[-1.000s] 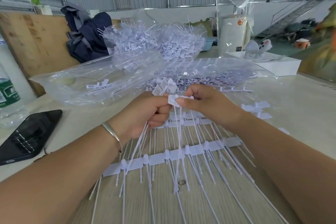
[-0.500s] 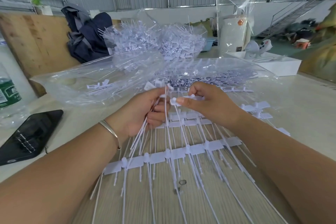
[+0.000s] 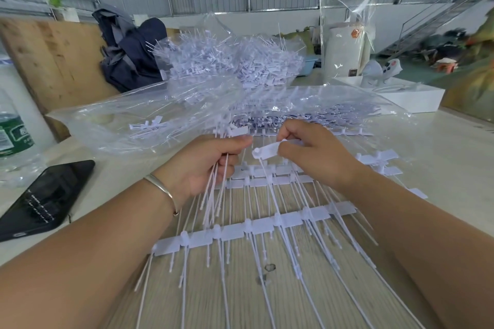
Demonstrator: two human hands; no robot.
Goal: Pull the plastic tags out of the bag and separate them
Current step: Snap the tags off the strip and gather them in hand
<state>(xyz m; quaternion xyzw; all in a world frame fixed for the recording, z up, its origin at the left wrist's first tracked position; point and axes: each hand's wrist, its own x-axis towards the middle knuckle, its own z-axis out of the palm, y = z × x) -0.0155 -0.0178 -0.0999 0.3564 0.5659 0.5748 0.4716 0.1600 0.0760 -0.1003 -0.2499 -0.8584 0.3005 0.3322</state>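
Right hand (image 3: 312, 152) is pinching one tag (image 3: 267, 152) free while left hand (image 3: 211, 165) is gripping the bundle (image 3: 216, 195) above the tabletop (image 3: 441, 163); separating step, next likely needing a clean sideways pull.

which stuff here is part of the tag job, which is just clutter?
Job: left hand gripping a bunch of tags; right hand pinching a single tag; tag strips on the table; clear bag; tag pile.

Clutter: phone, water bottle, dark jacket, white box.
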